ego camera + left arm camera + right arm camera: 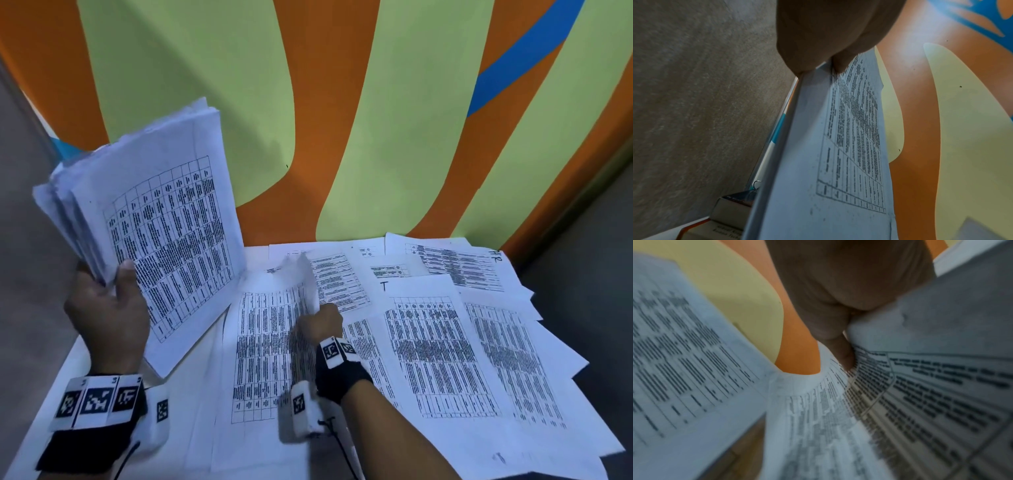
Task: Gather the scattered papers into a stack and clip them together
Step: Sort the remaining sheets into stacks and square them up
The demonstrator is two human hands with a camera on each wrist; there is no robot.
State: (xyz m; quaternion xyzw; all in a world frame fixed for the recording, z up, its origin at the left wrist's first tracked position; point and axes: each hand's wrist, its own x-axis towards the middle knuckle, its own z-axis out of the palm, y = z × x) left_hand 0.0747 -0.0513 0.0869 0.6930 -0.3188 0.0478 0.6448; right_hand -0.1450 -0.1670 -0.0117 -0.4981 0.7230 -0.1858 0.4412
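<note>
My left hand [109,305] grips a thick stack of printed sheets [154,219], held upright and tilted at the left, thumb on the front page. In the left wrist view the stack [818,162] runs edge-on below my hand [828,40]. My right hand [322,322] pinches the right edge of one loose sheet [267,346] lying mid-table; that edge curls up off the table. The right wrist view shows my thumb [842,352] on this curled sheet [818,426], blurred. Several more printed sheets [435,356] lie spread and overlapping to the right. I see no clip in the head view.
The white table [68,373] stands against an orange, green and blue wall [394,120]. Grey floor [582,246] shows past the table's right edge. In the left wrist view, books [729,214] and a small wire clip [757,182] sit behind the stack.
</note>
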